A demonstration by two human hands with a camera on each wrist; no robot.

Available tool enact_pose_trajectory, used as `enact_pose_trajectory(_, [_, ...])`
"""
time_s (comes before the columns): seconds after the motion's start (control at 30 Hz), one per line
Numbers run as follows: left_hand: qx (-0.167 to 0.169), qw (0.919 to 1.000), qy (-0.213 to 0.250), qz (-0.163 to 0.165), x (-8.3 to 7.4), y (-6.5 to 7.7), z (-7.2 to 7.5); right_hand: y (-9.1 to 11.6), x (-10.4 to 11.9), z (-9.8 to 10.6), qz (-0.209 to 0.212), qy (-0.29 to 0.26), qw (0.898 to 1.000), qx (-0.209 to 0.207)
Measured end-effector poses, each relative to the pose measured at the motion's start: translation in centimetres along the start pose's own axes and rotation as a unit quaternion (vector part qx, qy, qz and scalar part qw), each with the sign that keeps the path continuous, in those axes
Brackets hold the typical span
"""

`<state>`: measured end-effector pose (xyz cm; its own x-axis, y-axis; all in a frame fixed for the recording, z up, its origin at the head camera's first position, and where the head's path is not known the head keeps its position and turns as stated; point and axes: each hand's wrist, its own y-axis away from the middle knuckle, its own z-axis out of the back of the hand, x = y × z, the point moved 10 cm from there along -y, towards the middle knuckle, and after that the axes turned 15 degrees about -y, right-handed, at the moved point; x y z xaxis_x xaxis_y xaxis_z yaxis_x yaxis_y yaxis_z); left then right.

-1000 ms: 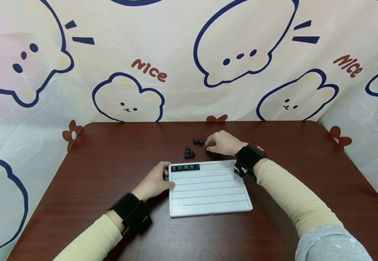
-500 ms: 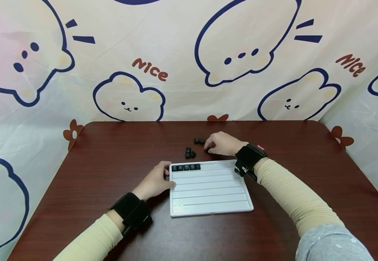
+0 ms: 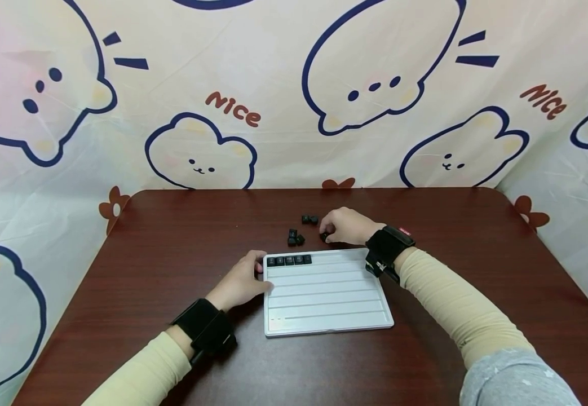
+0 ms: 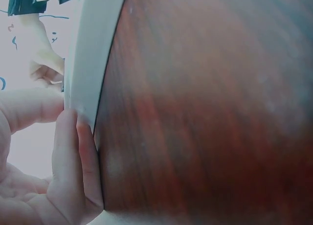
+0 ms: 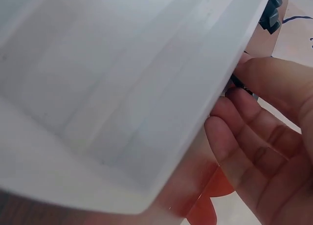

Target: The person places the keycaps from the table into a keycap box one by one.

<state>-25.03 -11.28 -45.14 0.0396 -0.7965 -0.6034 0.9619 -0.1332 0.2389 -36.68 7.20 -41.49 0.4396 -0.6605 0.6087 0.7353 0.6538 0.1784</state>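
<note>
A white ridged tray (image 3: 329, 299) lies on the brown table, with several black keycaps (image 3: 288, 260) lined up at the left of its top groove. My left hand (image 3: 243, 282) holds the tray's left edge, the thumb on the rim. In the left wrist view, its fingers (image 4: 67, 151) press against the tray's side wall (image 4: 93, 54). Past the tray's far edge, my right hand (image 3: 350, 226) pinches one black keycap (image 3: 323, 238) close to the tabletop. In the right wrist view that keycap (image 5: 238, 82) shows only partly between thumb and fingertips, behind the rim.
Left of my right hand lie loose black keycaps: a cluster of three (image 3: 295, 239) near the tray's far edge and a pair (image 3: 309, 219) farther back. A patterned curtain (image 3: 283, 67) hangs right behind the table's (image 3: 212, 220) far edge.
The right thumb and fingers have closed on a keycap, which now shows between them. My left hand and the tray stay in place.
</note>
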Motion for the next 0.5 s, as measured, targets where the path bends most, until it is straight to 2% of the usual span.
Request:
enact_pose_trajectory(0.23, [0.002, 0.9999, -0.011, -0.004, -0.10, 0.03, -0.01, 0.50, 0.16, 0.15, 0.015, 0.005, 1.000, -0.008])
enact_pose_trajectory(0.5, [0.001, 0.9999, -0.014, -0.001, 0.05, 0.07, 0.00, 1.00, 0.04, 0.37, -0.007, -0.001, 1.000, -0.020])
